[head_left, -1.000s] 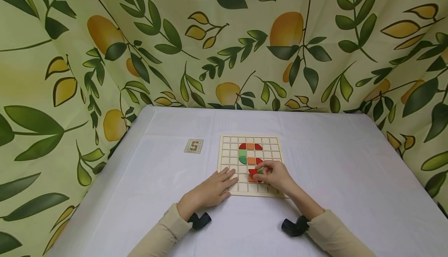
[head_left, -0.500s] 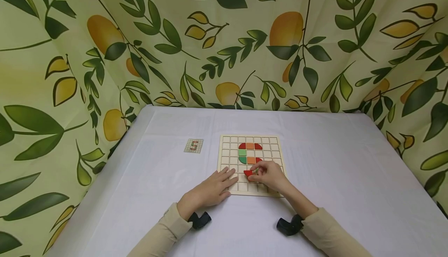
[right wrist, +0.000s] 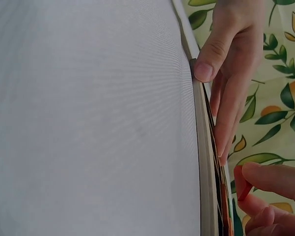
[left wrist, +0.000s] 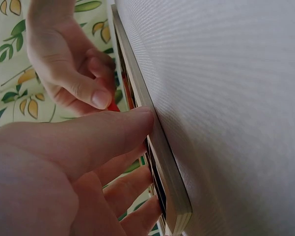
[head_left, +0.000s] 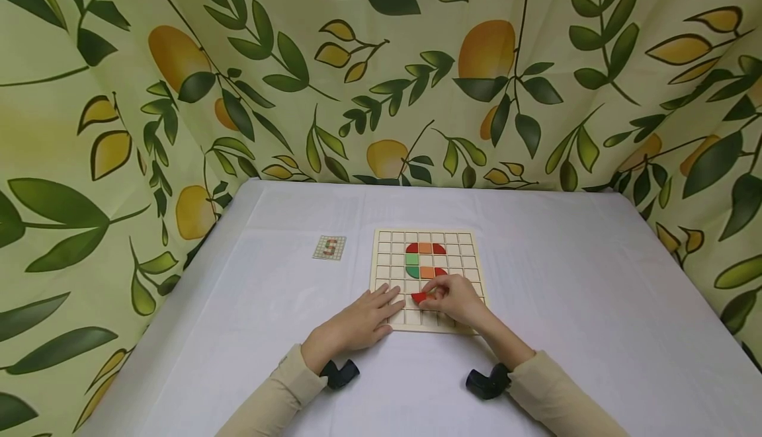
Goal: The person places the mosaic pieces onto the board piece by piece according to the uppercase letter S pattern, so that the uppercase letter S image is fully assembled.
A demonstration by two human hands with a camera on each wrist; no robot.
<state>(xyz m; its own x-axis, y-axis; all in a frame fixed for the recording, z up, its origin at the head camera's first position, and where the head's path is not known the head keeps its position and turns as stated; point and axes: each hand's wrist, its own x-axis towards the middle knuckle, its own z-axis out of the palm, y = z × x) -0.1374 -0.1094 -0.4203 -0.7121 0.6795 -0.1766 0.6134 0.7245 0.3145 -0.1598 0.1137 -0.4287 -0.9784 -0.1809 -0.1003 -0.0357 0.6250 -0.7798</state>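
Note:
A wooden grid board (head_left: 393, 238) lies flat on the white-covered table. Red, orange and green tiles (head_left: 412, 260) form a curved shape in its upper middle cells. My left hand (head_left: 363, 321) rests on the board's lower left corner, fingers extended, its thumb (left wrist: 137, 120) against the front edge. Between thumb and fingers my right hand (head_left: 460, 299) pinches a red tile (head_left: 419, 298) with a curved side. In the right wrist view this red tile (right wrist: 241, 183) is tilted and apart from the board's surface. The right hand covers the board's lower right cells.
Left of the board lies a small card (head_left: 330, 248) printed with a grid and an S-shaped figure. Black curved fittings (head_left: 340, 375) stick out below both wrists. A leaf-patterned curtain (head_left: 381, 93) surrounds the table's back and sides.
My right hand has moved a little left across the board with the red tile, turning it. The left hand has stayed in place.

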